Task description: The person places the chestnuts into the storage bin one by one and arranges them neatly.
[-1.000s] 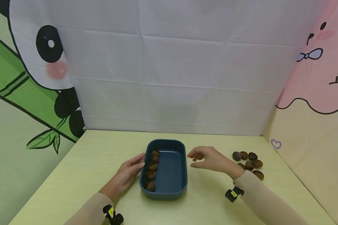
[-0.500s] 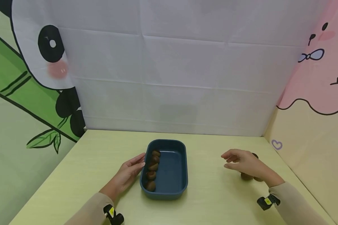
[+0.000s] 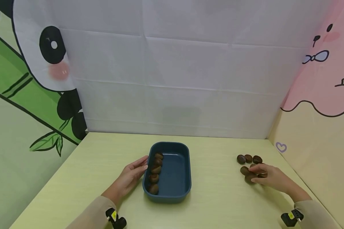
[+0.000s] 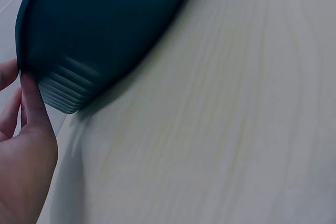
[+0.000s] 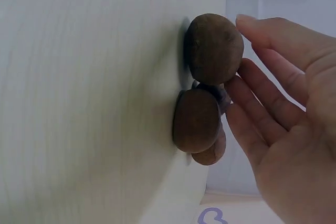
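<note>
In the head view, my left hand (image 3: 130, 175) is at the left side of a dark blue rectangular box (image 3: 177, 198). Its straight fingers and thumb touch the wall near the rim, and the left wrist view shows fingertips at the edge of the box (image 4: 115, 19). Several brown chestnuts (image 3: 155, 169) lie in a row along the box's left inner wall. On the right, my right hand (image 3: 272, 178) reaches over loose chestnuts. In the right wrist view, its thumb and fingertips stand at the edge of one chestnut (image 5: 215, 48), which rests on the table, with others beside it.
More loose chestnuts (image 3: 248, 158) lie on the pale wood-grain table (image 3: 212, 197) just beyond my right hand. A white sheet (image 3: 186, 79) hangs along the back edge. Cartoon-printed walls (image 3: 312, 127) border both sides.
My right hand has moved from beside the box out to the loose chestnuts on the right, then lowered its fingers among them. The left hand, the box and its row of chestnuts stay put.
</note>
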Demonstrator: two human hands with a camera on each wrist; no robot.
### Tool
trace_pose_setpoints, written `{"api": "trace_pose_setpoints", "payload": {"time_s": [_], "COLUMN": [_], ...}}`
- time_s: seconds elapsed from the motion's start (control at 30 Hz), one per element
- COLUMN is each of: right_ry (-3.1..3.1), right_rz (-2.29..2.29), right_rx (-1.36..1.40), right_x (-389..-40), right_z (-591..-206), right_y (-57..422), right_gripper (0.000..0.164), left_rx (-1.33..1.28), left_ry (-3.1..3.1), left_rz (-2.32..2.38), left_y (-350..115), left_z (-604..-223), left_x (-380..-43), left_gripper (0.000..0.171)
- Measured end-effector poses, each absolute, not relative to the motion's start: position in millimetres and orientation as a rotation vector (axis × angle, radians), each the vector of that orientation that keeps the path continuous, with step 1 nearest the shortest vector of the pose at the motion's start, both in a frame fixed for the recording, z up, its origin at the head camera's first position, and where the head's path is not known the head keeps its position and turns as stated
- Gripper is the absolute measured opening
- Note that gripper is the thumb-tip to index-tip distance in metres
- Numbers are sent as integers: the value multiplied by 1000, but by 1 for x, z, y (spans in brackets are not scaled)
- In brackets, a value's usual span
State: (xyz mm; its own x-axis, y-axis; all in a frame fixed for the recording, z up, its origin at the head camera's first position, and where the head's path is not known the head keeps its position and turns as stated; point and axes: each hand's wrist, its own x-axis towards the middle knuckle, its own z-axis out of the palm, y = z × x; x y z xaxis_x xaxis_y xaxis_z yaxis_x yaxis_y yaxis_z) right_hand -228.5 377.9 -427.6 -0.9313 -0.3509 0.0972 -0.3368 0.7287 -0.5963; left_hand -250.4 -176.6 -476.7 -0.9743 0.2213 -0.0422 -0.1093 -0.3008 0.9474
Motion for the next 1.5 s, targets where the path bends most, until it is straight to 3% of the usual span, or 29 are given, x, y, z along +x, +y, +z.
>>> {"api": "trace_pose_setpoints", "payload": {"time_s": [1.0,1.5], "right_ry": [3005,2854], "right_rz": [-838,-984], "right_rx": [-640,-811], "right_x": [-240,-268], "right_z": [-440,-405], "right_y": [377,317], "right_gripper": [42,44], "left_rx": [145,117], "left_ry": [1699,1692], "left_rz": [2374,2401], "left_y": [-176,-176], "left_z": [-476,-477], "left_x": [-251,-252], "left_gripper": [59,58]}}
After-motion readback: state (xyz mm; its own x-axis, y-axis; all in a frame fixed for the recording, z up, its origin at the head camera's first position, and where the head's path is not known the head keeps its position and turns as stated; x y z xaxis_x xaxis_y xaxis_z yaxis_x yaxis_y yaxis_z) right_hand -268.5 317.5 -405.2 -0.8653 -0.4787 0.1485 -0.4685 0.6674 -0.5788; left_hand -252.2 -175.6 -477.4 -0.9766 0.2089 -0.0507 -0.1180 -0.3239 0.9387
